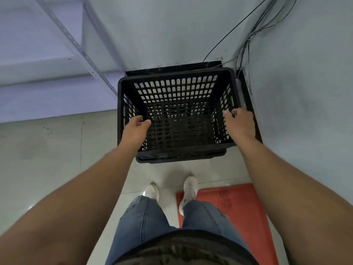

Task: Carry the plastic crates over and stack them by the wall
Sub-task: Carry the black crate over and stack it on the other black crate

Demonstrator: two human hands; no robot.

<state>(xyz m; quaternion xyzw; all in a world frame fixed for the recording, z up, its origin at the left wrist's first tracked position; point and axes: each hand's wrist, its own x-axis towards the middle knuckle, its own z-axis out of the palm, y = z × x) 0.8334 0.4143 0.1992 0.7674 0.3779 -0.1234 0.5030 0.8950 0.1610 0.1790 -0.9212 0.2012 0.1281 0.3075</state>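
A black slotted plastic crate [175, 88] hangs in the room's corner, close to the wall. My left hand [134, 130] grips its left rim, thumb inside and fingers curled over the edge. At the right rim, my right hand [239, 124] holds on the same way. Just below the near edge, the rim of a second black crate [181, 156] shows, and the held crate sits on or just above it. The crate is empty inside.
A pale metal shelf frame [80, 52] stands at the left against the wall. Several dark cables [246, 41] run down the corner at the right. A red mat [238, 207] lies on the tiled floor under my right foot.
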